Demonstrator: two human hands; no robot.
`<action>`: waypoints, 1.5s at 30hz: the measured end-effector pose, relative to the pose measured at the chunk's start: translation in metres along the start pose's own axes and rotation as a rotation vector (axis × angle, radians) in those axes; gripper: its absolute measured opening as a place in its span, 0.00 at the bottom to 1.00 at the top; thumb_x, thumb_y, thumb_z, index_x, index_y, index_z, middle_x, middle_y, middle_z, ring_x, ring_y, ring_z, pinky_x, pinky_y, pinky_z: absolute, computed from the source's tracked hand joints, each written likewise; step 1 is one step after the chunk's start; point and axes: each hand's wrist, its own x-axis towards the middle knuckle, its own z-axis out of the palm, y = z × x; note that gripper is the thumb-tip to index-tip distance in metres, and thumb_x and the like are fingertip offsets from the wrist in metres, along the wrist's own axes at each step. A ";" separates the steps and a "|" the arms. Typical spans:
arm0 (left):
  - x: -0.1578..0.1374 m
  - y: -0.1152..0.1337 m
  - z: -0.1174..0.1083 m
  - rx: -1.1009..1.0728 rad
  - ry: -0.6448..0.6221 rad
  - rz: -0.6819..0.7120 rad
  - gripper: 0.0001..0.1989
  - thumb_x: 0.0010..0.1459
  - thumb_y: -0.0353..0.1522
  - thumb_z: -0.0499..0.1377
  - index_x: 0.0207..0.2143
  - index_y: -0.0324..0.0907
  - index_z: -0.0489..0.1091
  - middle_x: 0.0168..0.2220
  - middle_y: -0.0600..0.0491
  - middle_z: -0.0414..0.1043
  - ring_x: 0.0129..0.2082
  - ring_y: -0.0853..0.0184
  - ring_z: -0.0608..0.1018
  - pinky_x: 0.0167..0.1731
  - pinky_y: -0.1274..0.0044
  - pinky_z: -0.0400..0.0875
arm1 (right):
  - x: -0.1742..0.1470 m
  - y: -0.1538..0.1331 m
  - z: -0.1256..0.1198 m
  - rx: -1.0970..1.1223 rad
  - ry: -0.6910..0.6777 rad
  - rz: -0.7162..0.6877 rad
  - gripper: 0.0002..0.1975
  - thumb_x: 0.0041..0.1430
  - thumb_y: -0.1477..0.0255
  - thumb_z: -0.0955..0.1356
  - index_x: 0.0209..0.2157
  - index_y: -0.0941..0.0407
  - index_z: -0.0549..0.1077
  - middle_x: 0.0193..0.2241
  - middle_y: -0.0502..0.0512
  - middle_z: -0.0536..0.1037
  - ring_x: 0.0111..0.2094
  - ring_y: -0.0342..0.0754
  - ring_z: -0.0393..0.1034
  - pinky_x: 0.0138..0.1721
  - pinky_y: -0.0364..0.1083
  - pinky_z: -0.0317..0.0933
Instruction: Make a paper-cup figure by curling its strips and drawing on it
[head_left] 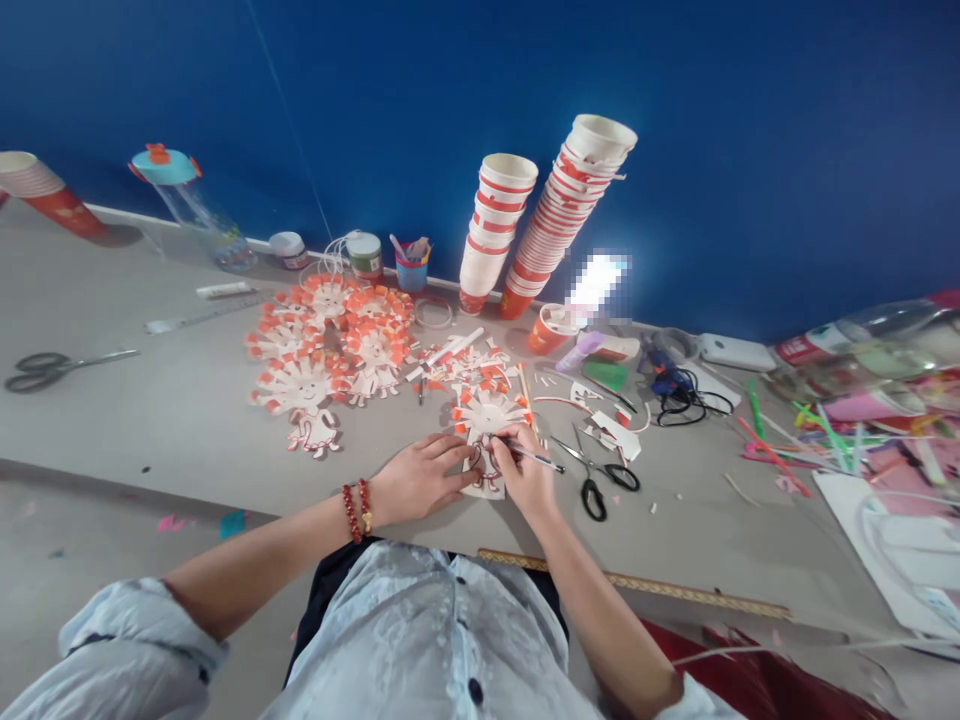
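Observation:
A white paper cutout (491, 415) with a fringed, orange-tipped round head lies on the grey table in front of me, dark lines drawn on its lower part. My left hand (427, 476) rests flat with fingers stretched, its fingertips on the cutout's left edge. My right hand (527, 475) is closed around a pen (541, 459), whose tip end points to the cutout's middle. Just right of that hand lie black-handled scissors (596, 470), blades apart. To the left, several finished-looking lion-like paper figures (311, 390) with orange-tipped manes are heaped together.
Two tall stacks of paper cups (499, 225) lean near the blue wall. Paper scraps (480, 365) lie behind the cutout. Another pair of scissors (45, 370) is far left, a water bottle (196, 215) behind it. Bottles (825, 340) and colourful straws (832, 435) crowd the right.

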 end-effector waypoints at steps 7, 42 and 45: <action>0.003 0.005 -0.007 0.050 -0.046 0.008 0.17 0.62 0.38 0.56 0.52 0.45 0.67 0.57 0.46 0.65 0.57 0.57 0.66 0.52 0.67 0.63 | -0.002 -0.005 -0.005 -0.206 -0.042 -0.085 0.07 0.65 0.66 0.62 0.37 0.53 0.69 0.30 0.53 0.79 0.30 0.48 0.74 0.32 0.44 0.63; 0.070 -0.031 -0.055 -0.068 -0.459 -0.082 0.16 0.59 0.29 0.49 0.50 0.41 0.60 0.35 0.47 0.78 0.32 0.57 0.79 0.27 0.73 0.67 | -0.010 -0.006 0.008 -0.056 0.004 -0.123 0.04 0.58 0.71 0.65 0.33 0.54 0.71 0.25 0.50 0.75 0.24 0.44 0.67 0.27 0.41 0.59; 0.074 -0.035 -0.054 -0.104 -0.470 -0.120 0.16 0.58 0.30 0.50 0.50 0.42 0.60 0.37 0.46 0.78 0.33 0.57 0.79 0.27 0.73 0.67 | -0.010 -0.006 0.012 -0.134 0.030 -0.167 0.05 0.59 0.69 0.65 0.32 0.55 0.70 0.24 0.51 0.74 0.25 0.45 0.67 0.27 0.42 0.58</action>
